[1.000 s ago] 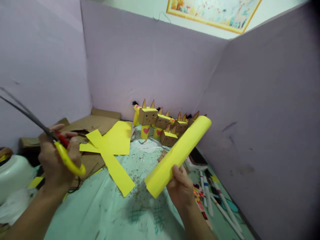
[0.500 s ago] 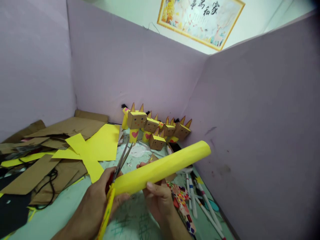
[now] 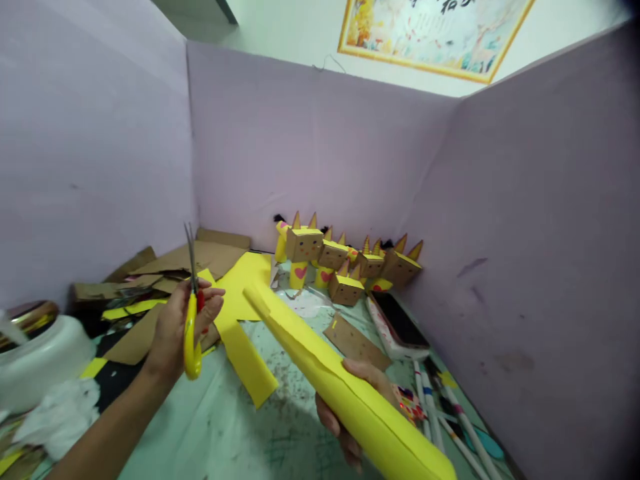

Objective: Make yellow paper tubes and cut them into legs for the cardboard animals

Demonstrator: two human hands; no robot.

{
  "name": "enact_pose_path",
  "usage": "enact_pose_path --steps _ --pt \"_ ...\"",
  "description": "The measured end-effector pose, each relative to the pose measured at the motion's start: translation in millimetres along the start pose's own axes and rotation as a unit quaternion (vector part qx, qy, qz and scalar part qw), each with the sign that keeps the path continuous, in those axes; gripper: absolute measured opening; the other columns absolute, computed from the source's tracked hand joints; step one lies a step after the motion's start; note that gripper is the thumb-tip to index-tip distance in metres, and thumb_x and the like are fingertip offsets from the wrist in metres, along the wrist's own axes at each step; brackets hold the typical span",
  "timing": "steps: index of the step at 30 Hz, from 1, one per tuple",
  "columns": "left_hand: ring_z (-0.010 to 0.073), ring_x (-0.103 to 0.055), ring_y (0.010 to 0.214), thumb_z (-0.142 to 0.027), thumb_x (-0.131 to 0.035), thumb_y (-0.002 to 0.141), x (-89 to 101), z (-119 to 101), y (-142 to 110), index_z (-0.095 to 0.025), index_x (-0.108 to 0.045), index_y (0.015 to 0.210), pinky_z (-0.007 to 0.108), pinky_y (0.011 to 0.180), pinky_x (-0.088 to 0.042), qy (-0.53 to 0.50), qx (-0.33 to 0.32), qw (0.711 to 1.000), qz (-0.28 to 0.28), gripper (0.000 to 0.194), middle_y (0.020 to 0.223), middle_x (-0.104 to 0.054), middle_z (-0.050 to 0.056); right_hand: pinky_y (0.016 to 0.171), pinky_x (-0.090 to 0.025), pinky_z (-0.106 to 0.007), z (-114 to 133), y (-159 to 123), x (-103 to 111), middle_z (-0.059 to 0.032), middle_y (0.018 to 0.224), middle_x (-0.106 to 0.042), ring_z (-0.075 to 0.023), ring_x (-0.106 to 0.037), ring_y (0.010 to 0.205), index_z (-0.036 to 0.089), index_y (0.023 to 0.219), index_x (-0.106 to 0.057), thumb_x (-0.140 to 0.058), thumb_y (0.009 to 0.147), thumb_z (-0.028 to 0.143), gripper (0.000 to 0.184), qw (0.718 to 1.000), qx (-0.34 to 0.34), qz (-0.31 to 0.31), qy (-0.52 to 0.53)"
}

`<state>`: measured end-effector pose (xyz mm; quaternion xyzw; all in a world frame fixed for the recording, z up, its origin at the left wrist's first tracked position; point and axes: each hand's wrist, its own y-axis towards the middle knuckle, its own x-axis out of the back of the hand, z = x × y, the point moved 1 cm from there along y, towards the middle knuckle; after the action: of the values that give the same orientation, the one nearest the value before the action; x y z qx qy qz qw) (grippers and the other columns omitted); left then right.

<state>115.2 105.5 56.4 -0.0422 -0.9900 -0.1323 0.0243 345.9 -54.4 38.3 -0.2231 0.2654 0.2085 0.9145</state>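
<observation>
Above the scuffed green tabletop [image 3: 210,427], hands clasping yellow-handled steel scissors [image 3: 191,313] and a smooth yellow paper tube [image 3: 340,383]

The left hand [image 3: 180,327] is raised in the left middle of the frame, with the forearm running down to the lower left corner. Its fingers are curled closed in a grip. The right hand [image 3: 350,407] is low in the centre, palm up, with the fingers wrapped from below.
</observation>
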Motion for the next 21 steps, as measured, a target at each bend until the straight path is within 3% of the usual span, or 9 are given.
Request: enact_pose_path --steps 3,7,9,11,15,18,21 --pt "0.0142 -0.058 0.070 -0.042 -0.069 0.066 3.1 -5.7 2.9 -0.022 -0.048 0.098 0.021 0.054 -0.042 -0.042 -0.003 0.998 0.040 0.043 0.084 -0.061 0.001 0.036 -0.041 -0.016 3.4 0.6 1.9 -0.0067 0.048 -0.059 -0.0108 -0.053 0.036 0.002 0.072 -0.068 -0.041 0.076 0.055 0.060 0.996 -0.077 0.032 -0.037" --pt "0.0078 -0.047 0.047 -0.034 -0.073 0.060 -0.6 -6.9 -4.7 -0.022 -0.051 0.095 0.019 0.044 -0.035 -0.040 0.042 0.994 0.097 0.043 0.067 -0.053 -0.006 0.030 -0.035 -0.016 1.0 2.3 10.5 -0.0078 0.042 -0.059 -0.0116 -0.049 0.031 -0.001 0.075 -0.069 -0.042 0.076 0.060 0.067 0.995 -0.080 0.041 -0.053" --pt "0.0068 -0.044 0.042 -0.029 -0.075 0.057 -4.4 -2.8 -7.3 -0.023 -0.050 0.094 0.019 0.041 -0.033 -0.081 0.080 0.986 0.119 0.046 0.059 -0.047 -0.009 0.030 -0.035 -0.019 -2.5 3.8 16.8 -0.0072 0.042 -0.060 -0.0134 -0.050 0.030 0.002 0.073 -0.069 -0.043 0.078 0.062 0.066 1.000 -0.008 0.015 -0.025" --pt "0.0081 -0.047 0.044 -0.026 -0.076 0.052 -10.0 2.6 -9.0 -0.023 -0.048 0.094 0.019 0.042 -0.036 -0.142 0.122 0.975 0.118 0.051 0.057 -0.046 -0.010 0.033 -0.039 -0.021 -5.5 5.8 19.9 -0.0030 0.048 -0.063 -0.0137 -0.051 0.035 0.011 0.077 -0.069 -0.053 0.076 0.059 0.051 0.992 0.121 -0.040 0.023" --pt "0.0119 -0.056 0.053 -0.027 -0.073 0.051 -27.8 8.7 -21.2 -0.022 -0.043 0.094 0.024 0.050 -0.046 -0.200 0.171 0.962 0.076 0.052 0.063 -0.053 -0.008 0.050 -0.048 -0.018 -8.3 13.3 9.4 0.0050 0.063 -0.066 -0.0097 -0.056 0.054 0.025 0.073 -0.068 -0.077 0.063 0.034 0.016 0.923 0.334 -0.156 0.109" --pt "0.0135 -0.058 0.057 -0.027 -0.073 0.050 -45.2 9.4 -45.1 -0.023 -0.041 0.092 0.026 0.055 -0.048 -0.228 0.208 0.949 0.064 0.053 0.063 -0.055 -0.007 0.069 -0.053 -0.026 -11.1 24.7 -2.2 0.0019 0.081 -0.068 -0.0141 -0.061 0.076 0.026 0.089 -0.069 -0.080 0.059 0.021 0.032 0.863 0.437 -0.248 0.059" --pt "0.0150 -0.057 0.054 -0.030 -0.075 0.051 -62.3 11.1 -75.6 -0.024 -0.040 0.095 0.027 0.051 -0.047 -0.267 0.257 0.923 0.102 0.056 0.063 -0.057 -0.006 0.088 -0.048 -0.033 -21.4 36.9 -6.1 -0.0022 0.108 -0.066 -0.0202 -0.057 0.105 0.028 0.111 -0.060 -0.080 0.064 0.024 0.051 0.822 0.484 -0.299 -0.029"
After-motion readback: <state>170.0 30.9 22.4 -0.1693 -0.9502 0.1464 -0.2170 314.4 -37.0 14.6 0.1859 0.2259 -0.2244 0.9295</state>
